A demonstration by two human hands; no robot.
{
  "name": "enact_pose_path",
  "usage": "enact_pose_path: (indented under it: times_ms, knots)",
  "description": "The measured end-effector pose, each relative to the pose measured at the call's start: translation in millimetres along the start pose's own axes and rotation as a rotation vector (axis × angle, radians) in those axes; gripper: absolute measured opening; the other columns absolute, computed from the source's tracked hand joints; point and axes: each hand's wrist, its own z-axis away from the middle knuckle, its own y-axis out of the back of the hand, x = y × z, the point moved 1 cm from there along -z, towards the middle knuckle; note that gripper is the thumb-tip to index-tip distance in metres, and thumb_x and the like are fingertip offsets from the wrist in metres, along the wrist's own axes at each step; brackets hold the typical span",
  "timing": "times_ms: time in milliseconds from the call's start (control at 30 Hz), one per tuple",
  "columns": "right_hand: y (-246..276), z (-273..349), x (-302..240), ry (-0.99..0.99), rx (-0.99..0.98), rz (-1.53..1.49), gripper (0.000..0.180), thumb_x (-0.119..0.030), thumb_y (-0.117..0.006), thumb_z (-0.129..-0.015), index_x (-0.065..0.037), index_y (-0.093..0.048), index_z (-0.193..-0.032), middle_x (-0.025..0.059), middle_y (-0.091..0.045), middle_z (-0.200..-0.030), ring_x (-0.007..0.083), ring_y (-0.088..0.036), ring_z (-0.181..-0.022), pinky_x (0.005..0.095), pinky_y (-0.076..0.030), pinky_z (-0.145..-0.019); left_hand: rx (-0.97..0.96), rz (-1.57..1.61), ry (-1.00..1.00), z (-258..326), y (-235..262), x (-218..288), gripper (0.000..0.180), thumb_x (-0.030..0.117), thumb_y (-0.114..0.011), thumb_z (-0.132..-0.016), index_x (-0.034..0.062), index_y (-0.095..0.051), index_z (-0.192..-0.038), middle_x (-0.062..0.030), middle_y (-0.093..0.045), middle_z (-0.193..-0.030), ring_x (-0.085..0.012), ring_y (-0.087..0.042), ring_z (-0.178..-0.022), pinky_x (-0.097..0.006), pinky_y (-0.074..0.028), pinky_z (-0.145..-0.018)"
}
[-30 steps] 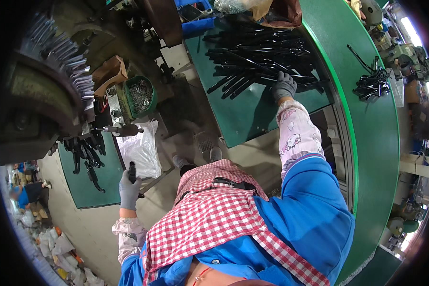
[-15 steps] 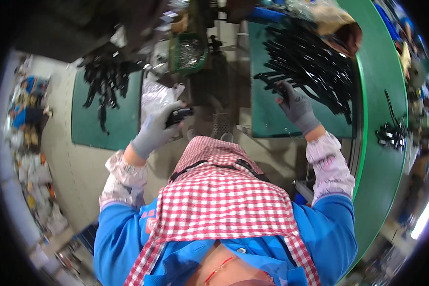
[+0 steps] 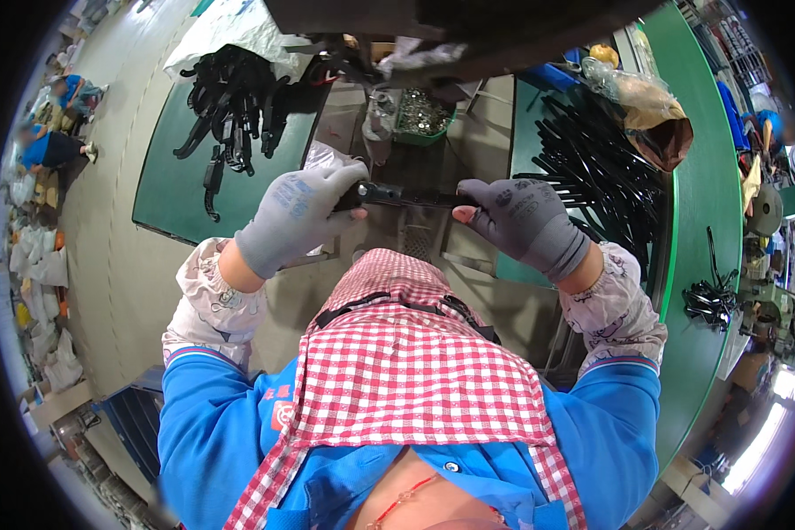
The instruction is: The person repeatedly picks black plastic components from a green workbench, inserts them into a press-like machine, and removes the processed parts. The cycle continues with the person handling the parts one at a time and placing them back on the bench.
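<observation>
From my remote seat I see the left hand (image 3: 305, 212) clamped around one end of a slim black part (image 3: 406, 195), and the right hand (image 3: 526, 225) pinching its other end between thumb and fingers. The part lies level across the gap between both hands, in mid-air in front of the checked apron (image 3: 415, 371). The gloves cover its ends, so I cannot tell whether it is one piece or two joined.

Above it, the dark machine body (image 3: 468, 35) hangs across the top of my view and blocks whatever is behind. Under its edge stands a green bin (image 3: 426, 135) of small metal pieces. A white plastic bag (image 3: 322, 156) shows partly behind the left hand.

On my left, a green worktop (image 3: 163, 190) carries a heap of curved black handles (image 3: 230, 97), with a white sack (image 3: 238, 34) at its far side. To my right, a heap of glossy black bars (image 3: 601, 168) covers much of a second worktop (image 3: 525, 132); the right hand hides some of their near ends. A brown bag (image 3: 654, 119) sits against that heap, near a blue tray (image 3: 556, 77). Farther right, the long green-edged worktop (image 3: 702, 212) holds a small bundle of black pieces (image 3: 711, 300).
</observation>
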Motion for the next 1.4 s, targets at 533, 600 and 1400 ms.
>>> enact_pose_path:
  times_ms: [533, 600, 1400]
  knots:
    - [3.0, -95.5, -10.8, 0.029, 0.455, 0.336, 0.036, -0.046, -0.062, -0.094, -0.013, -0.068, -0.106, 0.0098, -0.067, -0.078, 0.0298, -0.066, -0.067, 0.0390, -0.053, -0.061, 0.102, -0.335, -0.203, -58.7, 55.2, -72.7, 0.039, 0.028, -0.070, -0.086, 0.0057, -0.057, -0.116, -0.0121, -0.064, -0.088, -0.0338, -0.065, -0.077, -0.043, -0.051, -0.065]
    - [9.4, -96.7, -7.9, 0.034, 0.503, 0.416, 0.038, -0.046, -0.061, -0.096, -0.010, -0.067, -0.109, 0.0105, -0.067, -0.080, 0.0305, -0.065, -0.068, 0.0399, -0.053, -0.066, 0.118, -0.351, -0.259, -71.7, 55.9, -80.0, 0.040, 0.031, -0.070, -0.086, 0.0066, -0.056, -0.115, -0.0122, -0.064, -0.088, -0.0335, -0.066, -0.078, -0.043, -0.051, -0.064]
    - [-166.9, -195.7, 118.9, -0.570, 0.177, -0.097, 0.042, -0.042, -0.046, -0.101, -0.014, -0.060, -0.129, 0.0078, -0.071, -0.109, 0.0229, -0.067, -0.095, 0.0376, -0.053, -0.083, -0.462, 1.857, 0.418, -25.8, -90.6, 7.8, 0.029, 0.020, -0.055, -0.101, 0.0032, -0.051, -0.126, -0.0078, -0.063, -0.102, -0.0158, -0.064, -0.090, -0.031, -0.053, -0.080]
